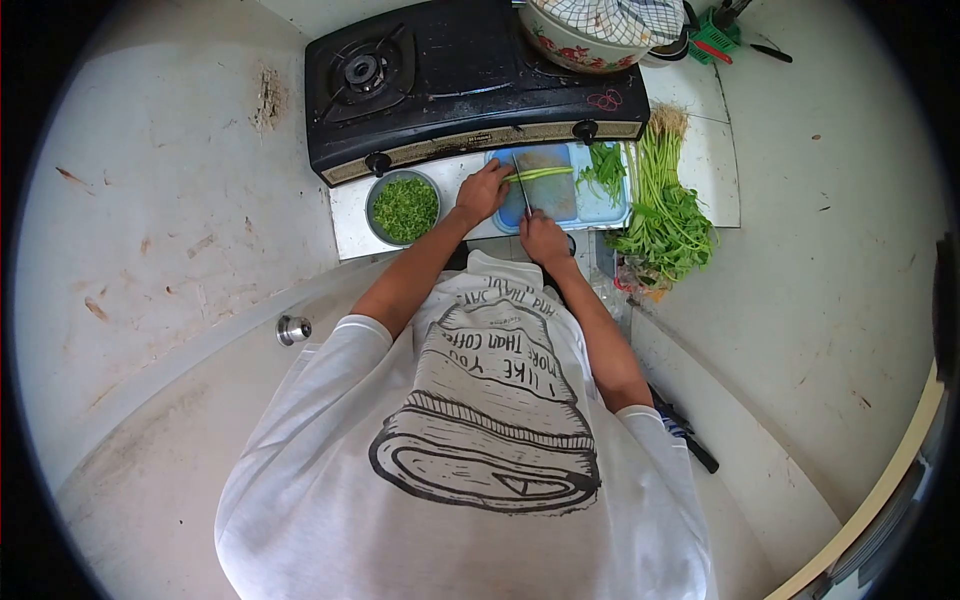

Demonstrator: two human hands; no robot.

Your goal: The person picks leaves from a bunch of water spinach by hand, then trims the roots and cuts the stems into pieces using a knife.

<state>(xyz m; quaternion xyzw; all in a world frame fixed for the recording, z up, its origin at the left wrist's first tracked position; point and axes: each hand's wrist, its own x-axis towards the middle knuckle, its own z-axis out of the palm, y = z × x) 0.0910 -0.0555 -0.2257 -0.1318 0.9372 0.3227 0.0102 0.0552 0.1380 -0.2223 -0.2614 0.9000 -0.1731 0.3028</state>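
Green stalks point(545, 173) lie across a blue board point(550, 204) in front of the stove. My left hand point(483, 192) is closed on the stalks' left end. In my right hand point(543, 238) is a knife point(522, 186), its blade pointing away from me and lying across the stalks beside my left fingers. Cut leafy tops point(604, 170) rest on the board's right part. Left of my left hand stands a round bowl point(373, 222) filled with chopped greens point(405, 208).
A black two-burner stove point(460, 75) spans the back, with a flowered pot point(575, 48) under a checked cloth. A large bunch of leafy greens point(668, 210) lies right of the board. Behind it, a green basket point(712, 38) holds utensils.
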